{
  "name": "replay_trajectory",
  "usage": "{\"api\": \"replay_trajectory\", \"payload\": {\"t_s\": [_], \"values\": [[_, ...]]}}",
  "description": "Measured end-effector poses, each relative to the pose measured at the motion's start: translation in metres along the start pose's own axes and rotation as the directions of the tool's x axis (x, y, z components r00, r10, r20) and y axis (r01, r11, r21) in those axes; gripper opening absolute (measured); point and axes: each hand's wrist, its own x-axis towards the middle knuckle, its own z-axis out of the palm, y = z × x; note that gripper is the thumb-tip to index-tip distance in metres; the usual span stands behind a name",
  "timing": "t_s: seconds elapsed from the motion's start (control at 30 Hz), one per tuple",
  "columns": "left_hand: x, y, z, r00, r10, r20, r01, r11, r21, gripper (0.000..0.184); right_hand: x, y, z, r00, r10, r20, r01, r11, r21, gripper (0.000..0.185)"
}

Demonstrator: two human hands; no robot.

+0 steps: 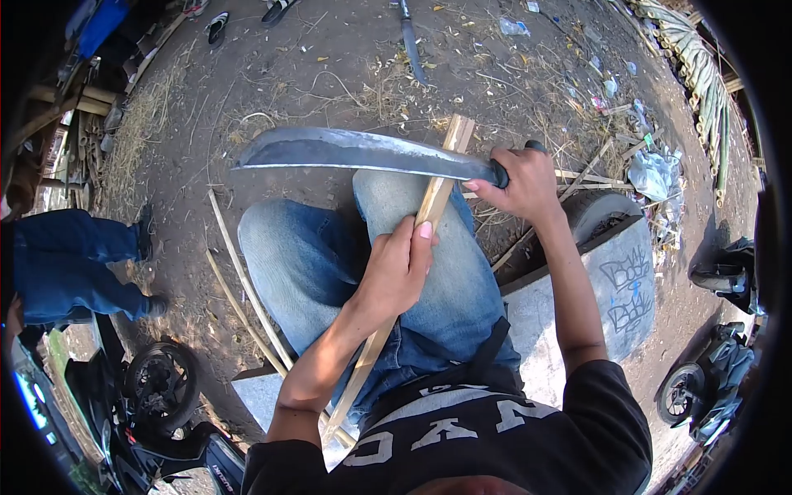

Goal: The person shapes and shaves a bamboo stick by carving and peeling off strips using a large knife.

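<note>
My right hand (524, 181) is closed round the dark handle of a machete (346, 151). Its long, curved blade points left and lies across a bamboo strip (437, 194) near the strip's upper end. My left hand (396, 268) grips that strip lower down, with the thumb along its face. From its far end, the strip slants down over my lap and passes under my left forearm. Below both hands are my knees in faded blue jeans (421, 239). Whether the edge has cut into the strip cannot be made out.
A second machete (410, 41) lies on the dirt ahead. Thin strips (239, 280) lean at my left. A person's legs (74, 256) and a motorcycle (157, 404) are further left. At right are a graffitied slab (594, 280), a tyre (606, 210), plastic litter (652, 173) and bamboo poles (697, 74).
</note>
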Motion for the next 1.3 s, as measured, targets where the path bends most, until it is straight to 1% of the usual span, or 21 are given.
{"api": "replay_trajectory", "payload": {"t_s": [0.03, 0.07, 0.1, 0.17, 0.27, 0.3, 0.37, 0.4, 0.47, 0.5, 0.57, 0.6, 0.67, 0.7, 0.9, 0.97, 1.03, 1.17, 1.23, 1.27, 1.3], "values": [[-0.002, -0.001, -0.001, 1.0, -0.012, -0.002, 0.012, 1.0, 0.005, 0.043, 0.005, 0.014, 0.002, 0.998, 0.069, -0.012, -0.068, 0.998, 0.017, 0.071], [-0.004, -0.002, -0.001, 1.0, -0.023, -0.011, 0.023, 1.0, 0.007, 0.043, 0.017, 0.032, -0.001, 0.954, 0.298, -0.032, -0.299, 0.953, -0.042, 0.075], [-0.006, -0.004, 0.0, 1.0, -0.017, -0.013, 0.017, 1.0, 0.008, 0.043, 0.029, 0.054, -0.005, 0.859, 0.508, -0.064, -0.512, 0.854, -0.094, 0.079], [-0.009, -0.006, 0.002, 0.996, 0.071, -0.051, -0.069, 0.997, 0.044, 0.042, 0.035, 0.098, -0.015, 0.687, 0.726, -0.031, -0.714, 0.667, -0.213, 0.086], [-0.005, 0.002, 0.0, 1.0, -0.006, -0.029, 0.006, 1.0, -0.001, 0.04, -0.002, 0.104, -0.007, 0.707, 0.679, -0.198, -0.698, 0.714, -0.044, 0.085], [-0.006, 0.001, 0.001, 0.999, -0.014, -0.033, 0.014, 1.0, -0.011, 0.04, -0.014, 0.095, -0.006, 0.713, 0.675, -0.19, -0.694, 0.718, -0.053, 0.085], [-0.002, 0.0, 0.002, 1.0, -0.02, -0.01, 0.02, 0.999, -0.033, 0.039, -0.028, 0.071, 0.001, 0.737, 0.676, -0.022, -0.607, 0.676, 0.418, 0.076], [-0.002, 0.001, 0.004, 1.0, -0.028, -0.003, 0.027, 0.999, -0.028, 0.039, -0.031, 0.058, 0.001, 0.731, 0.682, -0.016, -0.614, 0.668, 0.421, 0.076], [-0.002, 0.001, 0.006, 1.0, 0.023, 0.004, -0.023, 1.0, -0.007, 0.038, -0.03, 0.028, -0.007, 0.859, 0.512, 0.005, -0.447, 0.746, 0.493, 0.067], [-0.002, 0.002, 0.007, 1.0, 0.021, 0.015, -0.021, 1.0, 0.0, 0.038, -0.026, 0.014, -0.01, 0.852, 0.523, 0.003, -0.455, 0.739, 0.497, 0.067], [-0.001, 0.004, 0.009, 1.0, 0.021, 0.012, -0.021, 1.0, 0.014, 0.038, -0.015, -0.007, -0.019, 0.965, 0.254, -0.061, -0.208, 0.889, 0.408, 0.067], [-0.001, 0.003, 0.01, 1.0, 0.025, 0.013, -0.025, 1.0, 0.012, 0.038, -0.01, -0.013, -0.022, 0.965, 0.254, -0.064, -0.208, 0.891, 0.404, 0.067], [-0.001, 0.0, 0.011, 0.999, 0.05, -0.009, -0.05, 0.998, 0.041, 0.039, 0.0, -0.02, -0.026, 0.99, 0.14, -0.02, -0.137, 0.987, 0.082, 0.067], [-0.001, 0.0, 0.009, 0.999, 0.049, -0.015, -0.049, 0.998, 0.04, 0.039, 0.004, -0.02, -0.027, 0.991, 0.133, 0.011, -0.133, 0.99, 0.04, 0.067], [-0.002, -0.001, 0.004, 1.0, 0.022, 0.005, -0.022, 0.999, 0.025, 0.04, 0.017, 0.016, -0.005, 0.999, -0.042, -0.031, 0.042, 0.999, -0.003, 0.074], [-0.004, -0.003, 0.004, 0.999, 0.038, -0.02, -0.037, 0.997, 0.067, 0.04, 0.035, 0.045, -0.006, 0.949, 0.314, 0.035, -0.316, 0.944, 0.1, 0.075], [-0.006, -0.001, 0.002, 0.998, 0.054, -0.019, -0.053, 0.997, 0.059, 0.04, 0.04, 0.098, 0.008, 0.817, 0.574, -0.045, -0.574, 0.806, -0.147, 0.071], [-0.002, -0.001, 0.001, 0.998, 0.033, -0.048, -0.032, 0.999, 0.022, 0.04, -0.005, 0.114, 0.011, 0.79, 0.58, -0.198, -0.6, 0.798, -0.052, 0.074], [-0.001, 0.002, 0.0, 1.0, -0.028, -0.01, 0.027, 1.0, -0.01, 0.039, -0.018, 0.086, 0.005, 0.778, 0.62, -0.1, -0.559, 0.757, 0.337, 0.073], [0.0, 0.003, 0.003, 0.999, -0.035, -0.003, 0.035, 0.999, -0.011, 0.039, -0.023, 0.072, 0.0, 0.774, 0.626, -0.094, -0.568, 0.752, 0.334, 0.073], [-0.001, 0.003, 0.004, 1.0, -0.029, 0.002, 0.029, 1.0, -0.005, 0.039, -0.027, 0.056, -0.006, 0.795, 0.607, -0.019, -0.529, 0.707, 0.469, 0.071]]}}
